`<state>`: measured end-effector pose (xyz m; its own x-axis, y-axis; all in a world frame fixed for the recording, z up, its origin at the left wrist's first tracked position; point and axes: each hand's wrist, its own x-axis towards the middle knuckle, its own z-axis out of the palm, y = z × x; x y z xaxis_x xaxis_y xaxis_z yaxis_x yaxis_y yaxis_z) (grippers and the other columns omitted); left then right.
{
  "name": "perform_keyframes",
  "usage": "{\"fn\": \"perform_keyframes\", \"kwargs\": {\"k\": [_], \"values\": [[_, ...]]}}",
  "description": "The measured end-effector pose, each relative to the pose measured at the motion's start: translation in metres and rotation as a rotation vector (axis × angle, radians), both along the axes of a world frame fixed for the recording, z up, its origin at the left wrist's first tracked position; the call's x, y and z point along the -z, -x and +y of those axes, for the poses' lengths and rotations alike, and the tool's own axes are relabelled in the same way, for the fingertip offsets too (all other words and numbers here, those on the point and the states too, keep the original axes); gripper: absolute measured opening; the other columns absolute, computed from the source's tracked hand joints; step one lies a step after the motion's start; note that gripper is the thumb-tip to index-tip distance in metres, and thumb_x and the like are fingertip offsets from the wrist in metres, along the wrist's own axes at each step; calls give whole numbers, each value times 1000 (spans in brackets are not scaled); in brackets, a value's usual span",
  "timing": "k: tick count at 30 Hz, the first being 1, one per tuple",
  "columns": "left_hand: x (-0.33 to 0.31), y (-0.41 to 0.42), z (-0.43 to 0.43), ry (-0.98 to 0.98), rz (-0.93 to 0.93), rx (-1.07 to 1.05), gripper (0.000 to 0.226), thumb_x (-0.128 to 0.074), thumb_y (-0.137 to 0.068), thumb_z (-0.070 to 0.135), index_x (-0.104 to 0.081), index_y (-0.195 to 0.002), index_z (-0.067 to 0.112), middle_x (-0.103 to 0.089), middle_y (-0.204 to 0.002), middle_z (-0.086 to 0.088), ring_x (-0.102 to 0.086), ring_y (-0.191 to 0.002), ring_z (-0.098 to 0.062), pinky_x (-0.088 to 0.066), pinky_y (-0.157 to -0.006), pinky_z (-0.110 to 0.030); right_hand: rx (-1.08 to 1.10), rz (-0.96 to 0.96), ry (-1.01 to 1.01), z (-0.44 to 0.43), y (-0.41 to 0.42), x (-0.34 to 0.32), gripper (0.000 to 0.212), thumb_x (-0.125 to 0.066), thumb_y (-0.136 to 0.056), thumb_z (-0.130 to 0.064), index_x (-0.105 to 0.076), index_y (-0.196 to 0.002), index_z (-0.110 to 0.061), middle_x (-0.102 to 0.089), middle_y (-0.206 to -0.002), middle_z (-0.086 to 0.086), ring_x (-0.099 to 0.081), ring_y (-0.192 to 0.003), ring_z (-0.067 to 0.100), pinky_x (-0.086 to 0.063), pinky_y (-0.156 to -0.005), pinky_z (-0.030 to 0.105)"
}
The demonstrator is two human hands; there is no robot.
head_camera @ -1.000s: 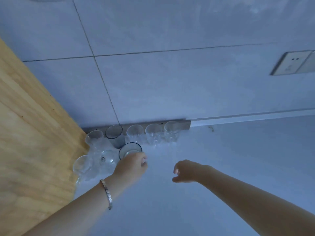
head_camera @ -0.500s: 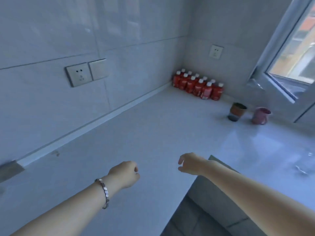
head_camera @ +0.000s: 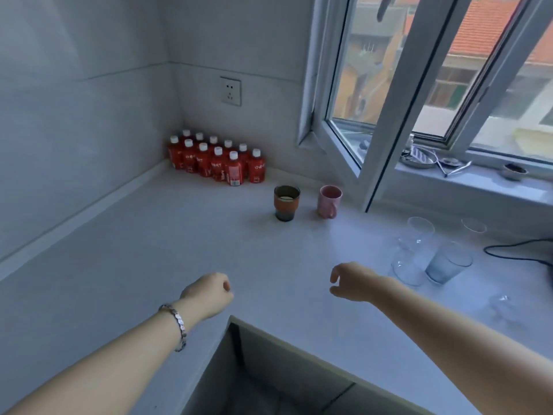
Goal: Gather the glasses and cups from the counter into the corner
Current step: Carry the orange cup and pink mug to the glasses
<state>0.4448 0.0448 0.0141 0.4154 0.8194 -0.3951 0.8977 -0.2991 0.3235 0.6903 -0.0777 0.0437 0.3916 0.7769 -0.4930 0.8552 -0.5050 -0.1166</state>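
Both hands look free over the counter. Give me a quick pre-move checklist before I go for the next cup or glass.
1. Left hand free: ok, loosely curled, holding nothing.
2. Right hand free: ok, fingers apart, no grip on anything.
3. Orange-banded dark cup upright: ok, standing apart from the pink ceramic mug.
4. Cup contents: cannot tell; something pale shows inside the orange-banded cup.
5. Clear drinking glasses by the right hand: not ok to sweep, they stand close together, with the grey-tinted glass among them.
6. Black cable clear of the glasses: ok, it lies apart to the right.
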Motion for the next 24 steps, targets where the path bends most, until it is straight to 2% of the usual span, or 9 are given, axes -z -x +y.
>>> {"fn": "perform_keyframes", "kwargs": {"k": [6, 8, 11, 15, 18, 20, 24], "values": [[10, -75, 62, -10, 37, 61, 34, -52, -85, 32, -56, -116, 19, -64, -119, -4, -61, -107, -24, -47, -88, -27, 66, 44, -34, 35, -57, 18, 34, -50, -92, -27, -56, -124, -18, -59, -126, 3, -55, -116, 22, -35, -76, 23], [14, -104, 91, -11, 50, 83, 45, -54, -85, 36, -49, -125, 18, -61, -121, -4, -61, -107, -24, -48, -87, -29, 93, 52, -40, 55, -73, 26, 34, -50, -92, -28, -56, -124, -20, -59, -126, 1, -55, -116, 21, -35, -76, 23], [15, -154, 137, -20, -1, 100, 67, -58, -83, 42, -32, -139, 16, -44, -139, -7, -56, -115, -27, -50, -87, -34, 131, 67, -47, 91, -96, 35, 35, -50, -91, -30, -55, -124, -21, -61, -124, 1, -55, -114, 21, -38, -77, 24], [22, -217, 190, -46, -144, 95, 98, -70, -74, 47, -14, -145, 9, -21, -153, -12, -34, -137, -31, -40, -103, -42, 188, 93, -37, 139, -119, 42, 35, -49, -92, -33, -54, -125, -24, -59, -125, -2, -53, -116, 18, -40, -84, 27], [34, -258, 222, -60, -170, 138, 116, -73, -69, 51, 0, -148, 10, -5, -159, -10, -17, -145, -29, -30, -112, -42, 260, 105, -58, 165, -131, 52, 35, -49, -92, -36, -52, -125, -26, -57, -126, -3, -56, -113, 16, -43, -88, 27], [43, -276, 238, -56, -149, 168, 119, -74, -67, 53, 1, -148, 11, -4, -160, -9, -15, -146, -27, -29, -113, -42, 293, 105, -100, 177, -134, 57, 37, -49, -92, -36, -50, -128, -26, -54, -130, -4, -55, -115, 15, -44, -90, 27], [58, -287, 247, 0, -179, 175, 109, -73, -68, 52, -9, -147, 12, -19, -155, -7, -33, -138, -28, -41, -104, -41, 373, 81, -290, 196, -131, 65, 50, -53, -92, -31, -39, -139, -22, -38, -146, 0, -48, -126, 18, -44, -95, 29]]}}
